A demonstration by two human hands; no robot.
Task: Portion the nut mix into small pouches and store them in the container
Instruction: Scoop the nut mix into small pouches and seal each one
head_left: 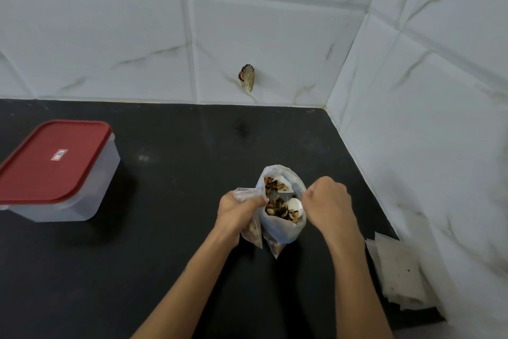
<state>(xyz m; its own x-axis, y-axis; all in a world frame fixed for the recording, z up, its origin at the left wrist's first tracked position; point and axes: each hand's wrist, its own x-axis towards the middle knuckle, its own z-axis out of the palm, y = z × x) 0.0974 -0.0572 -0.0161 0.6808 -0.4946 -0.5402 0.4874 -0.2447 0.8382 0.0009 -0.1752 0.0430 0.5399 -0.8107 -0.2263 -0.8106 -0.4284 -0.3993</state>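
- Nut mix (277, 205) fills an open clear plastic bag (283, 226) held above the black worktop (178, 173), nearer its right edge than its left; the pieces are brown, tan and dark, with a white rounded scoop-like thing (294, 204) among them.
- Left hand (237, 211) grips the bag's left rim together with a small clear pouch (251, 231) that hangs beside the bag and holds a few nuts.
- Right hand (327, 201) is curled into a fist at the bag's right rim, on the white thing.
- Container (59, 171), translucent with a red lid on, stands near the left edge.
- Flat empty pouches (395, 270) lie stacked at the right edge against the tiled wall.
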